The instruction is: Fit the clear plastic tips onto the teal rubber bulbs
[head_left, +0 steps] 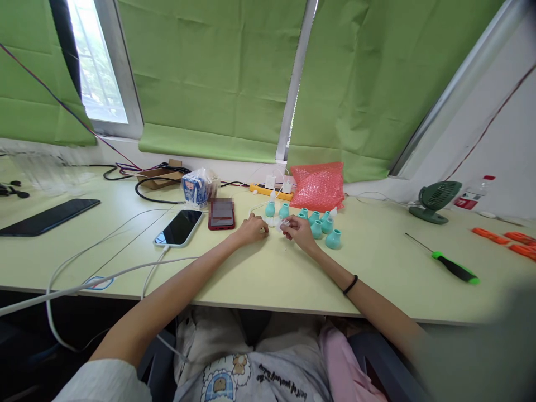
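Right grip (299, 230) pinches a clear piece (281, 224); whether left grip (252, 229) holds anything, I cannot tell; pinch lightly, avoiding the teal bottles (333, 239)

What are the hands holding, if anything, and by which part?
The right hand seems to pinch a small translucent piece in its fingertips; which part is gripped is too small to tell. Whether the left hand holds anything cannot be told.

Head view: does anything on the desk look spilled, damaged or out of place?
Nothing looks spilled or damaged. Untidy, though: the charging cable from the white-edged smartphone trails to the desk's front edge near the left forearm, where it might snag.
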A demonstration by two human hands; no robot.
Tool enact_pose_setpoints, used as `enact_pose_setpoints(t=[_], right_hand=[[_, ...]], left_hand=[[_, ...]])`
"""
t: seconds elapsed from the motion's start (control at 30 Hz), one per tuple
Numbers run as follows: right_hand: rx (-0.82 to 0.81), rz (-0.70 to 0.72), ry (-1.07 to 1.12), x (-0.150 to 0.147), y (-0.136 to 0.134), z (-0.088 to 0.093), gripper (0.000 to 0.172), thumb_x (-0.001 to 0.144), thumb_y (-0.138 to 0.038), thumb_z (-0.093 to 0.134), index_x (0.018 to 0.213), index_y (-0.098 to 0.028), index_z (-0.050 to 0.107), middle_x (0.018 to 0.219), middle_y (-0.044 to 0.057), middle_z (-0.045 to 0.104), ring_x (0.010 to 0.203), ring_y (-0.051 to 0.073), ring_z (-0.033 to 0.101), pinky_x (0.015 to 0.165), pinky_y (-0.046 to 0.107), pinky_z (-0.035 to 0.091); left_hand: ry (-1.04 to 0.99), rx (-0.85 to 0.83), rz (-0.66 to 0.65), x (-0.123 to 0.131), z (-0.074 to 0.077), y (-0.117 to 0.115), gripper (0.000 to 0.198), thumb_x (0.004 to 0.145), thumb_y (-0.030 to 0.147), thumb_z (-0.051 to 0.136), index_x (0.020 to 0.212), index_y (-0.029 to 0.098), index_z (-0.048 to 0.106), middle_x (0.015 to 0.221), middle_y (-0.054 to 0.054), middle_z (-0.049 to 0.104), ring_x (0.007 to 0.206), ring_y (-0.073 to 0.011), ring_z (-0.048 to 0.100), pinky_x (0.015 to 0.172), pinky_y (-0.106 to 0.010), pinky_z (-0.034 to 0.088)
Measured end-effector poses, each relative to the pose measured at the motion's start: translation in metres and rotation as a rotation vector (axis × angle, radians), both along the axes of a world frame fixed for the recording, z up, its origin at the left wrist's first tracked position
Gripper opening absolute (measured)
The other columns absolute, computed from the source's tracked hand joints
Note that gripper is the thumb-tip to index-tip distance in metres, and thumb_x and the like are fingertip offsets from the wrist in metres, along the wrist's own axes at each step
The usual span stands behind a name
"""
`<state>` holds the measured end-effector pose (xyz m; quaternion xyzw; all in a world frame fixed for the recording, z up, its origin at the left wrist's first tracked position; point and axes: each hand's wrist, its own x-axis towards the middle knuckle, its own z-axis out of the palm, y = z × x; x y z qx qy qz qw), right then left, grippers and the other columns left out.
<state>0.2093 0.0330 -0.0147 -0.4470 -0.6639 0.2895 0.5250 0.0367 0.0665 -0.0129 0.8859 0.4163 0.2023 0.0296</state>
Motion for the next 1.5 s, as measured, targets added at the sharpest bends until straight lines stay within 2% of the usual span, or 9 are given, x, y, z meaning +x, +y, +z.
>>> enact_pose_setpoints(t=[0.1, 0.23, 0.4, 0.7, 1.17, 1.5], right_hand=[[-0.016, 0.007, -0.025, 0.0, 0.001, -0.001, 0.022, 0.059, -0.032, 0.059, 0.071, -0.016, 0.052, 0.049, -0.003, 0.052, 0.035, 0.008, 0.045, 0.035, 0.02, 0.036], [-0.032, 0.017, -0.069, -0.001, 0.0, -0.002, 0.023, 0.057, -0.029, 0.059, 0.075, -0.016, 0.054, 0.05, -0.004, 0.052, 0.034, 0.008, 0.045, 0.034, 0.019, 0.035], [-0.04, 0.038, -0.094, -0.003, -0.004, 0.001, 0.021, 0.057, -0.026, 0.058, 0.076, -0.017, 0.055, 0.051, -0.005, 0.051, 0.037, 0.008, 0.047, 0.038, 0.02, 0.037], [-0.047, 0.057, -0.095, -0.004, -0.005, 0.001, 0.021, 0.059, -0.024, 0.056, 0.079, -0.016, 0.055, 0.053, -0.005, 0.049, 0.04, 0.008, 0.047, 0.04, 0.02, 0.04], [-0.037, 0.066, -0.098, -0.002, -0.001, -0.002, 0.022, 0.06, -0.026, 0.056, 0.08, -0.017, 0.054, 0.056, -0.004, 0.05, 0.041, 0.008, 0.048, 0.041, 0.021, 0.041], [-0.041, 0.072, -0.088, -0.003, -0.002, -0.002, 0.021, 0.06, -0.026, 0.057, 0.079, -0.017, 0.054, 0.055, -0.004, 0.051, 0.04, 0.008, 0.048, 0.041, 0.021, 0.041]], left_hand=[[-0.078, 0.012, 0.002, 0.001, 0.003, 0.001, 0.015, 0.067, 0.024, 0.055, 0.075, 0.016, 0.065, 0.076, -0.007, 0.059, 0.086, -0.0228, 0.048, 0.07, -0.032, 0.039], [-0.222, 0.022, -0.009, 0.003, 0.009, 0.001, 0.021, 0.072, 0.026, 0.048, 0.076, 0.015, 0.065, 0.069, -0.004, 0.061, 0.07, -0.0155, 0.052, 0.071, -0.027, 0.039], [-0.37, -0.039, -0.074, 0.005, 0.012, 0.0, 0.023, 0.072, 0.028, 0.049, 0.078, 0.013, 0.066, 0.072, -0.002, 0.065, 0.063, -0.011, 0.054, 0.058, -0.02, 0.041], [-0.48, -0.114, -0.145, 0.006, 0.013, -0.002, 0.022, 0.069, 0.024, 0.052, 0.081, 0.012, 0.067, 0.074, -0.004, 0.066, 0.062, -0.0103, 0.053, 0.053, -0.018, 0.04], [-0.559, -0.186, -0.158, 0.005, 0.01, 0.002, 0.023, 0.065, 0.029, 0.058, 0.077, 0.011, 0.067, 0.064, -0.003, 0.063, 0.058, -0.01, 0.051, 0.052, -0.018, 0.039], [-0.604, -0.236, -0.168, 0.004, 0.012, 0.001, 0.026, 0.065, 0.031, 0.058, 0.077, 0.01, 0.067, 0.066, -0.005, 0.064, 0.059, -0.0108, 0.053, 0.054, -0.02, 0.04]])
